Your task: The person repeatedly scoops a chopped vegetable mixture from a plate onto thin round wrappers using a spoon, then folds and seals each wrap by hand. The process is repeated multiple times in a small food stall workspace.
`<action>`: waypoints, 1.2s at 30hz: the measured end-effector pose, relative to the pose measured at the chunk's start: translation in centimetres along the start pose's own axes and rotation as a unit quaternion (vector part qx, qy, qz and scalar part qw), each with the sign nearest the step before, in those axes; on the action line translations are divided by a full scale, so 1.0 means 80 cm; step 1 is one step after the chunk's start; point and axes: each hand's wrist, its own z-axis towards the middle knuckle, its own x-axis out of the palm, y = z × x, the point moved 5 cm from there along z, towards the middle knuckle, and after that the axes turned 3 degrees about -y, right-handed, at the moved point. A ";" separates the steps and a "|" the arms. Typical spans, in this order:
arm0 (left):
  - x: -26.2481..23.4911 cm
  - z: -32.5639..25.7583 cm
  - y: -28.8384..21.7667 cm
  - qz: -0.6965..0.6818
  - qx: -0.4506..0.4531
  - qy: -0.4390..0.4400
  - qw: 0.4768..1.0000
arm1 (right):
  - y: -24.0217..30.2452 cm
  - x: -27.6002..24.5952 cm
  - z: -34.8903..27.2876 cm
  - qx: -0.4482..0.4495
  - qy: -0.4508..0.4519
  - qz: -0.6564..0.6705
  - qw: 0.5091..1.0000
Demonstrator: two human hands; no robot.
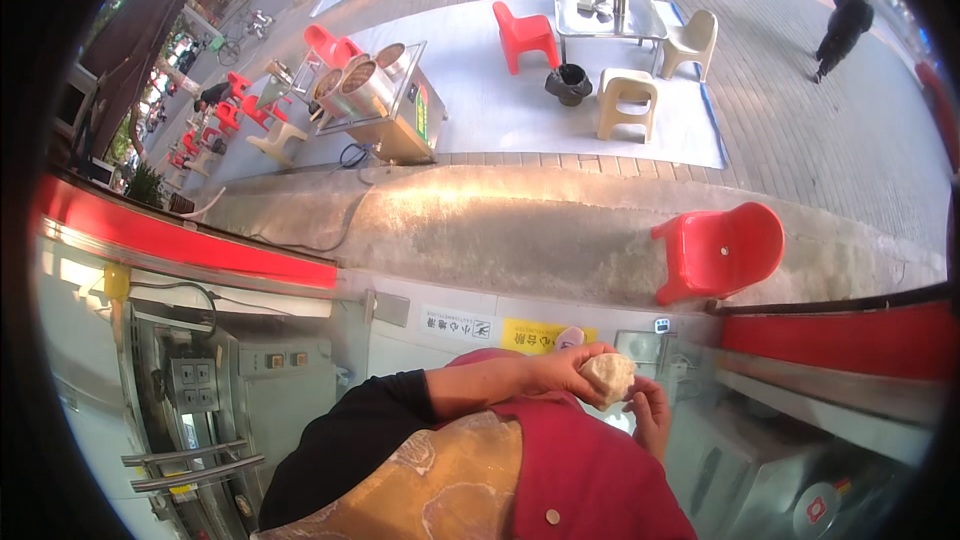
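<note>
A pale, rounded piece of bread (608,378) with a rough surface is held out in front of my body. My left hand (577,374) is closed around its left side, with the thumb below and the fingers behind. Close against its lower right edge is my right hand (652,412), its fingers curled into a pinch. Whether those fingertips grip the bread's edge or a small piece is hidden. A dark red apron and a tan patterned garment show below, and the tip of a pale shoe (571,337) is on the floor just beyond the left hand.
A red plastic chair (722,250) stands on the concrete step outside the doorway. A metal control cabinet (285,380) is at left, a steel machine (770,470) at right. Farther out are a cart with steamers (385,130), a metal table (610,25) and a walking person (846,25).
</note>
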 end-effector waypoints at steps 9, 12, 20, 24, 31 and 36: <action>0.047 -0.072 0.083 0.089 -0.003 0.004 0.996 | -0.033 0.009 -0.112 0.036 -0.019 -0.126 0.991; 0.057 -0.088 0.103 0.137 -0.013 -0.028 0.990 | -0.036 0.008 -0.145 -0.038 0.025 -0.060 0.997; 0.113 -0.096 0.129 0.152 -0.073 0.015 0.986 | -0.053 -0.009 -0.204 0.013 -0.009 0.006 1.000; 0.120 -0.076 0.138 0.158 -0.098 0.039 0.982 | -0.050 -0.028 -0.220 -0.003 -0.055 0.022 0.998; 0.104 -0.055 0.126 0.163 -0.129 0.065 0.976 | -0.049 -0.020 -0.204 0.039 -0.101 0.014 0.994; 0.060 -0.055 0.114 0.173 -0.125 0.061 0.975 | -0.054 -0.001 -0.174 0.012 -0.082 -0.060 0.995</action>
